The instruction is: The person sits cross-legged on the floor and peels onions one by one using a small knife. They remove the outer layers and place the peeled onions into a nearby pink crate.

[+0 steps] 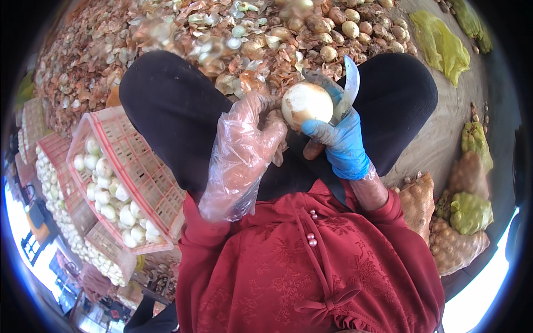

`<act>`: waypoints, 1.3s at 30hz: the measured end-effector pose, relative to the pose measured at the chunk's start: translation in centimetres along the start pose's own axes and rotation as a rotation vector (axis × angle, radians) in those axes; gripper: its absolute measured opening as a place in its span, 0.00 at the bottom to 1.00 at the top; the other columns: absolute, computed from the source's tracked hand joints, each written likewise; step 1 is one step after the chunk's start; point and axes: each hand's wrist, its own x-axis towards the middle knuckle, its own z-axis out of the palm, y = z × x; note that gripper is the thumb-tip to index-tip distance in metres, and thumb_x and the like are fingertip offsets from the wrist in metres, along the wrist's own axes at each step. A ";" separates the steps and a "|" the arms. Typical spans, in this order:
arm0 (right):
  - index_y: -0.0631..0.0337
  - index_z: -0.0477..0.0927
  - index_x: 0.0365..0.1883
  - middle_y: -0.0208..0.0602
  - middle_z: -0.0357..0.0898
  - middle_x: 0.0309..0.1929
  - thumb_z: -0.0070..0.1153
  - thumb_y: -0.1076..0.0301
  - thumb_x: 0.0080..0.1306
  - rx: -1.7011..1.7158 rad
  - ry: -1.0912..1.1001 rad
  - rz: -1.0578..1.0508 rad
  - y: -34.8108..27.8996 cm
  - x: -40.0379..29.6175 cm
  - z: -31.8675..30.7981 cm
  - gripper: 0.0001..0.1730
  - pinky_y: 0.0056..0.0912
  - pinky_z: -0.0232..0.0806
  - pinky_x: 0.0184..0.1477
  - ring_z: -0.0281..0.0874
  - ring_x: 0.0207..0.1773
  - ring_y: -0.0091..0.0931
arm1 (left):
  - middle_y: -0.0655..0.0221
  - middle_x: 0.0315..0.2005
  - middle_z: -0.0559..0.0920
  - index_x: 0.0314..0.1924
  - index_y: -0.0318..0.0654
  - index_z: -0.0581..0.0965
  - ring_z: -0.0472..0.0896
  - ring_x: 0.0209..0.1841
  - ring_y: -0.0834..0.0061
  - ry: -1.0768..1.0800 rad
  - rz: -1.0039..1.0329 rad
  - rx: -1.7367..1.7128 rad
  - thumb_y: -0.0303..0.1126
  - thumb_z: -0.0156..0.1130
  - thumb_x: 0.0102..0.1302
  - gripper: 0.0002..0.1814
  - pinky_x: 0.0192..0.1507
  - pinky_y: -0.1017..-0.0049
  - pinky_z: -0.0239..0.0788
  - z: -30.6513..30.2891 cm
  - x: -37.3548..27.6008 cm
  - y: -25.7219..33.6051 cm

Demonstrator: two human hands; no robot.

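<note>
A large onion (307, 105), white where its skin is off and brown in patches, is between my hands above my lap. My right hand (344, 139), in a blue glove, holds the onion with the thumb on its lower side. A knife with a curved blade (350, 85) is in the same hand, its tip pointing up and away; the handle is mostly hidden. My left hand (252, 143), in a clear plastic glove, has its fingers curled at the onion's left side; whether they pinch anything is hidden.
A pink and white plastic crate (129, 166) of peeled onions (109, 195) stands at left, with more crates beyond. Onion skins (95, 54) and unpeeled onions (351, 29) lie heaped in front. Filled mesh sacks (456, 245) stand at right, near a yellow-green mesh bag (441, 45).
</note>
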 end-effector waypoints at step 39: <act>0.59 0.55 0.70 0.35 0.78 0.45 0.60 0.53 0.63 0.099 -0.113 0.173 0.6 0.1 -2.0 0.42 0.14 0.67 0.26 0.75 0.32 0.16 | 0.69 0.30 0.79 0.47 0.27 0.74 0.78 0.27 0.84 -0.048 -0.161 -0.355 0.25 0.56 0.67 0.11 0.28 0.81 0.73 0.4 -0.9 1.7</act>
